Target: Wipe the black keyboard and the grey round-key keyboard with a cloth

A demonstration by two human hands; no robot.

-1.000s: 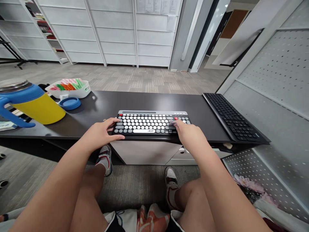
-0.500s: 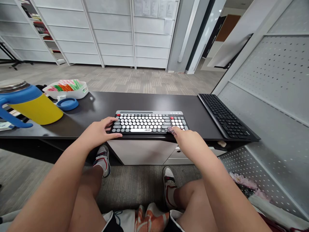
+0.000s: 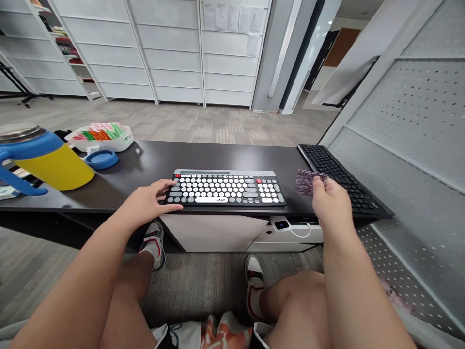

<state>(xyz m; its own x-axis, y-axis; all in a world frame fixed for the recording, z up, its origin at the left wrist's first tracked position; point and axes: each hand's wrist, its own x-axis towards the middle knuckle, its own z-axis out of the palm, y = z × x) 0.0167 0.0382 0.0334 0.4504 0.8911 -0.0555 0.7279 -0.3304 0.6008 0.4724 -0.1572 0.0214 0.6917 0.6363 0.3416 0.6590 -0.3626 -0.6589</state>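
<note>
A compact keyboard with white, grey and two red round keys lies flat near the front edge of the dark desk. My left hand grips its left end, fingers on the left keys and side, thumb along the front corner. To the right of the keyboard, my right hand is closed on a small purple-and-white striped cloth, pinched between thumb and fingers. The cloth hangs out to the left of that hand, above the desk. Just beyond the hand, a black keyboard lies at an angle.
At the left stand a yellow and blue mug, a round blue lid and a white basket of colourful wrapped items. A white device with a small screen and cable sits below the desk's front edge. A perforated panel borders the right side.
My right hand has moved right, off the compact keyboard's lower right keys, carrying the striped cloth, which now shows more fully. My left hand stays at the keyboard's left end.
</note>
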